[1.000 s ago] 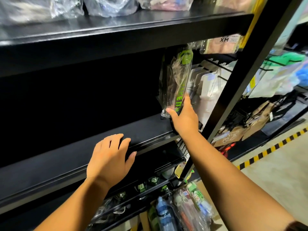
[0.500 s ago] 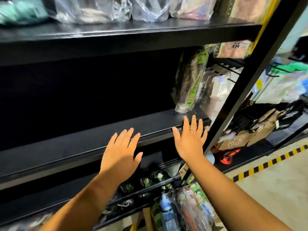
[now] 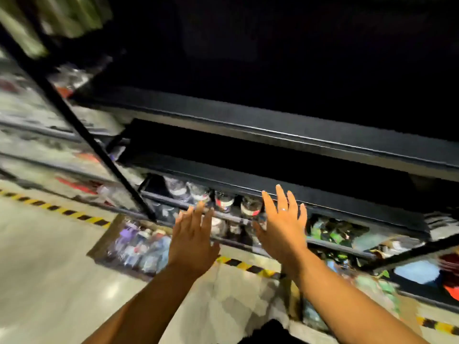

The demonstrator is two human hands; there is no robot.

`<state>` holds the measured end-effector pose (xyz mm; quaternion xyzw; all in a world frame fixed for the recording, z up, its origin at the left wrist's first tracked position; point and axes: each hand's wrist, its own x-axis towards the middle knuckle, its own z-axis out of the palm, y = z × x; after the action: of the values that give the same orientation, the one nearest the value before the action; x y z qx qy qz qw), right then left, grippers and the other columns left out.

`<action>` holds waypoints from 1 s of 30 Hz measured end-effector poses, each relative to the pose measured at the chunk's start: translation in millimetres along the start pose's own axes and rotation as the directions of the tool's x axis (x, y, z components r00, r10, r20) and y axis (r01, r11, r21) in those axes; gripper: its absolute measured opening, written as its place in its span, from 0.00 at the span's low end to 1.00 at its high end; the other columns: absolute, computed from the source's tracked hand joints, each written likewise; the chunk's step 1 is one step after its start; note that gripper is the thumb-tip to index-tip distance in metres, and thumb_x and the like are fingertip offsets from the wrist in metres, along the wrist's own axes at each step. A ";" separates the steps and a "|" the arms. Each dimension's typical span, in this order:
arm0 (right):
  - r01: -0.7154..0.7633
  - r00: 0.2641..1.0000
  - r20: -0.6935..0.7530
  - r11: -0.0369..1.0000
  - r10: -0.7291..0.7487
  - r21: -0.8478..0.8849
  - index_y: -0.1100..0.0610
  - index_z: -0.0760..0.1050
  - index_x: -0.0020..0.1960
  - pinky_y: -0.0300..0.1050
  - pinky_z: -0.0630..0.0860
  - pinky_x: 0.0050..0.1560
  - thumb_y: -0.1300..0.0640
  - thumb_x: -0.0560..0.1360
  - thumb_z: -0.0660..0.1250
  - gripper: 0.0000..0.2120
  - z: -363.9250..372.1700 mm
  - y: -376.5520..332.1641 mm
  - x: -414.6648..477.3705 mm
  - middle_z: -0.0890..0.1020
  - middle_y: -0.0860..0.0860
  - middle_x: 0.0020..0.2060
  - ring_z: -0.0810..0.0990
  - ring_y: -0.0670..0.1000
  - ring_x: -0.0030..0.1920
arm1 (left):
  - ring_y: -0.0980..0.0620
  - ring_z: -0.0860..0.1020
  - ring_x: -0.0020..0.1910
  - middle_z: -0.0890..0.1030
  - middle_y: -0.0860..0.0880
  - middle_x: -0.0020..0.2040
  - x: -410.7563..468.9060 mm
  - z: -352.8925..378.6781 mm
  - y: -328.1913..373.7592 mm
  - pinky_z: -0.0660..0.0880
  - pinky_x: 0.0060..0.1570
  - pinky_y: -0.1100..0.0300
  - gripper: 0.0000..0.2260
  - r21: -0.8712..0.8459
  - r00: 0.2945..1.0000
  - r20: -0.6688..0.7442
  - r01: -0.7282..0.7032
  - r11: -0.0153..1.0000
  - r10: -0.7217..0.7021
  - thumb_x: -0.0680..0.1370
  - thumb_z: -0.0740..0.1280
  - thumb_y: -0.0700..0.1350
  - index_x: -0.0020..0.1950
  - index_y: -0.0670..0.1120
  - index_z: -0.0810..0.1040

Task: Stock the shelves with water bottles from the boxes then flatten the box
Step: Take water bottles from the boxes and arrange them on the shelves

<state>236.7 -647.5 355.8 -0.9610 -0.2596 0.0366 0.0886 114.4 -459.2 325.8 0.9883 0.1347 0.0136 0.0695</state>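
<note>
Plainly, both hands were free: the left hand [image 3: 192, 242] and right hand [image 3: 285, 227] hung flat with fingers spread, holding nothing, just before the front edge of a lower shelf [image 3: 347, 204], probably between loads. Water bottles [image 3: 223, 202] stood under that shelf behind a rail. More seemed packed in the open box [image 3: 103, 240] on the floor by the rack's left upright [image 3: 99, 155], though blur hid detail.

Hands: two, the left hand [image 3: 192, 244] and the right hand [image 3: 285, 232]
Ring [image 3: 284, 209]: one
Black shelf boards: two, the upper board [image 3: 273, 120] and the lower board [image 3: 285, 186]
Bottle tops [image 3: 250, 207] beneath: four distinguishable, others blurred
Floor box [image 3: 103, 244]: one
</note>
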 end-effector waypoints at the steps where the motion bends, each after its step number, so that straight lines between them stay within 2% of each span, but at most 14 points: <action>1: 0.033 0.999 0.028 0.999 -0.033 0.000 0.53 0.58 0.79 0.70 0.54 0.71 0.41 0.77 0.65 0.35 9.6 -26.7 -4.8 0.55 0.59 0.79 0.54 0.65 0.78 | 0.36 0.73 0.70 0.73 0.37 0.71 -20.8 2.2 -24.7 0.63 0.68 0.41 0.32 -0.005 0.998 0.009 0.062 0.998 -0.062 0.73 0.62 0.57 0.73 0.42 0.66; 3: 0.110 0.992 0.062 0.994 -0.110 -0.002 0.53 0.66 0.76 0.70 0.61 0.68 0.42 0.73 0.70 0.35 25.7 -79.5 -15.0 0.63 0.60 0.76 0.63 0.65 0.74 | 0.36 0.75 0.67 0.75 0.37 0.69 -62.7 2.0 -70.2 0.70 0.65 0.40 0.31 -0.014 0.985 0.027 0.171 0.985 -0.170 0.73 0.65 0.58 0.71 0.42 0.69; 5: 0.178 0.977 0.117 0.984 -0.177 -0.001 0.53 0.72 0.70 0.66 0.69 0.64 0.42 0.69 0.71 0.33 43.2 -125.4 -23.8 0.70 0.60 0.71 0.72 0.65 0.67 | 0.35 0.78 0.62 0.78 0.37 0.66 -99.8 -4.4 -109.6 0.76 0.60 0.40 0.31 -0.018 0.957 0.079 0.282 0.959 -0.280 0.72 0.60 0.59 0.70 0.42 0.73; 7: 0.266 0.945 0.202 0.964 -0.257 -0.018 0.54 0.78 0.64 0.62 0.76 0.55 0.41 0.65 0.72 0.31 59.3 -164.9 -34.1 0.76 0.60 0.65 0.78 0.65 0.59 | 0.35 0.78 0.60 0.78 0.38 0.65 -132.3 -8.9 -142.8 0.76 0.58 0.42 0.32 -0.009 0.919 0.132 0.376 0.927 -0.372 0.72 0.57 0.60 0.70 0.43 0.75; 9: 0.318 0.916 0.270 0.947 -0.298 -0.034 0.54 0.80 0.59 0.60 0.78 0.50 0.41 0.63 0.70 0.28 72.8 -197.2 -42.0 0.79 0.60 0.61 0.80 0.65 0.54 | 0.36 0.77 0.61 0.77 0.39 0.66 -159.0 -12.3 -169.8 0.75 0.60 0.44 0.32 -0.001 0.886 0.149 0.444 0.896 -0.439 0.72 0.58 0.60 0.71 0.44 0.73; 11: 0.379 0.881 0.317 0.925 -0.352 -0.027 0.54 0.79 0.61 0.59 0.77 0.52 0.42 0.65 0.68 0.27 83.7 -226.2 -44.5 0.78 0.60 0.63 0.79 0.65 0.56 | 0.37 0.75 0.65 0.75 0.40 0.69 -176.9 -14.3 -193.2 0.73 0.64 0.45 0.32 0.006 0.852 0.159 0.505 0.863 -0.499 0.72 0.60 0.60 0.73 0.45 0.71; 14: 0.430 0.826 0.407 0.903 -0.390 -0.009 0.50 0.66 0.73 0.57 0.68 0.67 0.42 0.75 0.61 0.28 103.0 -262.6 -35.2 0.65 0.56 0.74 0.67 0.62 0.69 | 0.38 0.71 0.70 0.71 0.40 0.73 -188.9 -18.5 -223.1 0.68 0.69 0.46 0.34 0.013 0.818 0.197 0.549 0.836 -0.540 0.74 0.57 0.61 0.76 0.45 0.67; 17: 0.444 0.788 0.461 0.895 -0.409 0.036 0.48 0.57 0.78 0.56 0.61 0.72 0.40 0.78 0.59 0.31 125.5 -297.0 -14.1 0.59 0.55 0.77 0.60 0.60 0.73 | 0.42 0.64 0.76 0.63 0.43 0.79 -189.0 -19.1 -258.0 0.61 0.74 0.50 0.35 0.042 0.793 0.243 0.567 0.822 -0.559 0.75 0.52 0.62 0.80 0.49 0.59; 19: 0.444 0.769 0.489 0.894 -0.411 0.054 0.48 0.56 0.78 0.54 0.60 0.72 0.39 0.78 0.58 0.32 137.2 -325.0 5.1 0.57 0.54 0.78 0.59 0.59 0.74 | 0.42 0.63 0.76 0.63 0.44 0.79 -182.6 -17.8 -285.9 0.62 0.74 0.50 0.33 0.059 0.784 0.244 0.575 0.816 -0.570 0.78 0.56 0.62 0.80 0.49 0.59; 22: 0.430 0.748 0.529 0.900 -0.401 0.074 0.47 0.56 0.78 0.54 0.60 0.71 0.40 0.78 0.59 0.31 158.1 -364.7 38.9 0.55 0.52 0.79 0.60 0.59 0.74 | 0.38 0.73 0.69 0.72 0.40 0.72 -164.1 -19.8 -327.0 0.72 0.66 0.46 0.31 0.061 0.794 0.223 0.567 0.821 -0.565 0.75 0.64 0.59 0.75 0.47 0.69; 23: 0.421 0.739 0.547 0.903 -0.394 0.083 0.46 0.55 0.78 0.55 0.60 0.71 0.40 0.78 0.59 0.31 164.3 -377.0 52.1 0.56 0.52 0.78 0.60 0.59 0.74 | 0.37 0.73 0.69 0.73 0.40 0.72 -156.5 -21.0 -341.2 0.72 0.66 0.46 0.31 0.052 0.790 0.239 0.571 0.819 -0.565 0.75 0.65 0.59 0.75 0.46 0.70; 25: 0.408 0.716 0.587 0.909 -0.378 0.087 0.46 0.54 0.78 0.55 0.60 0.72 0.40 0.78 0.59 0.32 174.9 -399.1 75.6 0.57 0.52 0.78 0.59 0.59 0.74 | 0.41 0.66 0.74 0.66 0.43 0.77 -139.6 -27.7 -365.4 0.65 0.72 0.49 0.32 0.060 0.762 0.314 0.579 0.813 -0.566 0.78 0.63 0.59 0.79 0.48 0.62; 27: 0.383 0.719 0.601 0.921 -0.348 0.076 0.47 0.53 0.78 0.54 0.61 0.71 0.40 0.78 0.59 0.32 185.5 -419.6 100.9 0.59 0.52 0.76 0.59 0.59 0.74 | 0.42 0.63 0.76 0.63 0.44 0.78 -117.5 -30.9 -394.3 0.62 0.74 0.50 0.33 0.075 0.777 0.327 0.546 0.835 -0.538 0.79 0.63 0.60 0.80 0.49 0.58; 30: 0.287 0.727 0.623 0.952 -0.287 0.104 0.48 0.59 0.76 0.54 0.66 0.67 0.41 0.78 0.61 0.30 201.6 -445.5 132.8 0.65 0.54 0.73 0.64 0.60 0.72 | 0.40 0.69 0.72 0.69 0.41 0.74 -86.9 -30.9 -435.9 0.66 0.70 0.49 0.33 0.063 0.829 0.305 0.474 0.878 -0.469 0.77 0.67 0.57 0.78 0.46 0.64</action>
<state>108.4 -171.4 239.0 -0.8407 -0.4194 0.3427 0.0014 -86.0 -62.5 294.2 0.9134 0.3617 -0.1587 0.0987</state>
